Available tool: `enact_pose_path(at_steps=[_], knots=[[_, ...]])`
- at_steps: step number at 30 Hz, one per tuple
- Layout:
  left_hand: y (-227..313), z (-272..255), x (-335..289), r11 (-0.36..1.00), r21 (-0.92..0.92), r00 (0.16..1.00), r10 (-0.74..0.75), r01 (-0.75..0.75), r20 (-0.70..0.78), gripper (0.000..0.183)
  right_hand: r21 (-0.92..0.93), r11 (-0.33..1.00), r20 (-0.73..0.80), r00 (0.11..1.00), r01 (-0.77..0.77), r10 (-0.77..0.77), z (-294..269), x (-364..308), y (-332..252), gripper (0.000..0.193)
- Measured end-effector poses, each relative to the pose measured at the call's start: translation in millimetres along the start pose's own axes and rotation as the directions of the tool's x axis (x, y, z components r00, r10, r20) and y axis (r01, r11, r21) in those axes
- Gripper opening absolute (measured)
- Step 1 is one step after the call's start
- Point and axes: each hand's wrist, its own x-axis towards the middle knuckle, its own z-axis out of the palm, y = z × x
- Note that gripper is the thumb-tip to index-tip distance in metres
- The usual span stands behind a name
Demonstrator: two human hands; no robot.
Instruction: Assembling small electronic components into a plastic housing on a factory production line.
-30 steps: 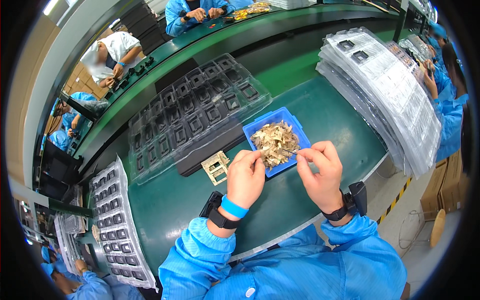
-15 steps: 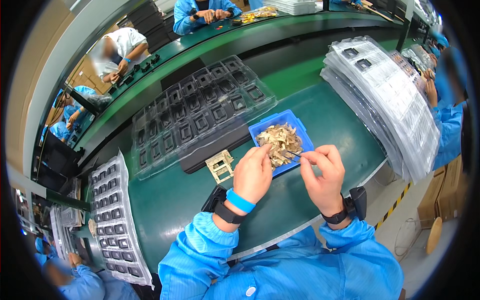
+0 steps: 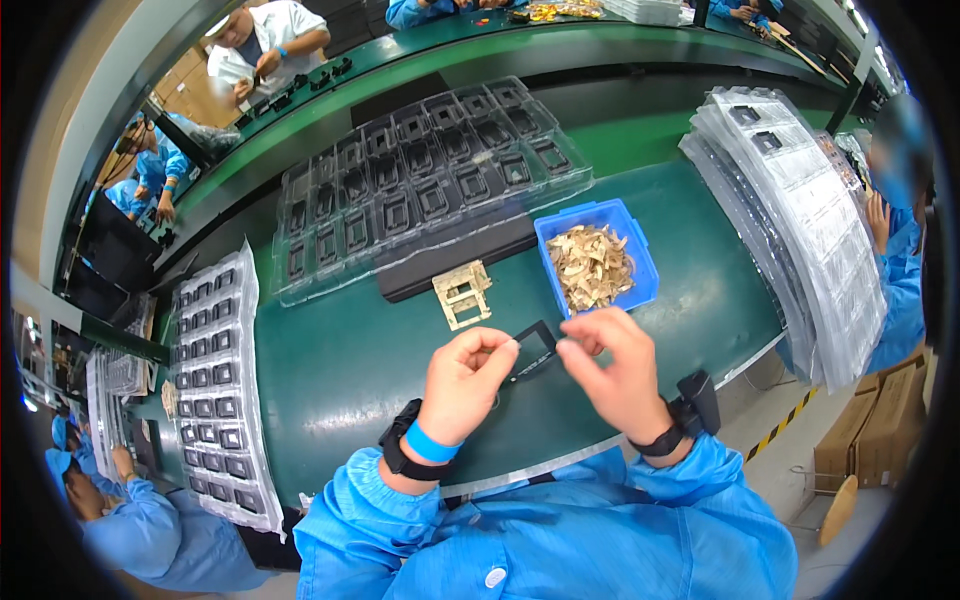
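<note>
My left hand (image 3: pixel 468 378) pinches a thin black rectangular frame (image 3: pixel 541 363) by its left side, between thumb and curled fingers. The frame is tilted, and the green table shows through its opening. At the frame's right edge, the thumb and forefinger of my right hand (image 3: pixel 615 365) are drawn close together. Whether they touch the frame or hold something small cannot be made out. Just beyond my right hand stands a blue bin (image 3: pixel 646 262) heaped with small tan pieces (image 3: pixel 592 265). A cream-coloured fixture with rectangular cutouts (image 3: pixel 463 311) lies beyond my left hand.
Clear trays of black frames (image 3: pixel 425 190) lie at the back, over a dark slab (image 3: pixel 400 285). Another filled tray (image 3: pixel 215 390) stands at left, with stacked clear trays (image 3: pixel 800 230) at right. Co-workers in blue and white sit around the green bench (image 3: pixel 340 400).
Both hands have drawn back from over the blue bin toward me. The black frame now shows its face between them; before, only a thin dark edge was visible there. The view has shifted slightly.
</note>
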Motion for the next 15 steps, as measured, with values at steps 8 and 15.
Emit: enact_pose_path(at_steps=[8,15], knots=[[-8.6,-28.5,-28.5,0.995,0.099,0.999,0.023,-0.021,-0.024,0.008,0.139,0.901,0.385,0.861,-0.410,0.332,21.2,4.4,-9.8,0.015],[-21.3,-62.1,-53.2,0.677,0.721,0.941,0.322,-0.151,-0.106,0.061,0.208,0.814,0.401,0.806,-0.542,0.435,35.1,0.0,6.2,0.010]])
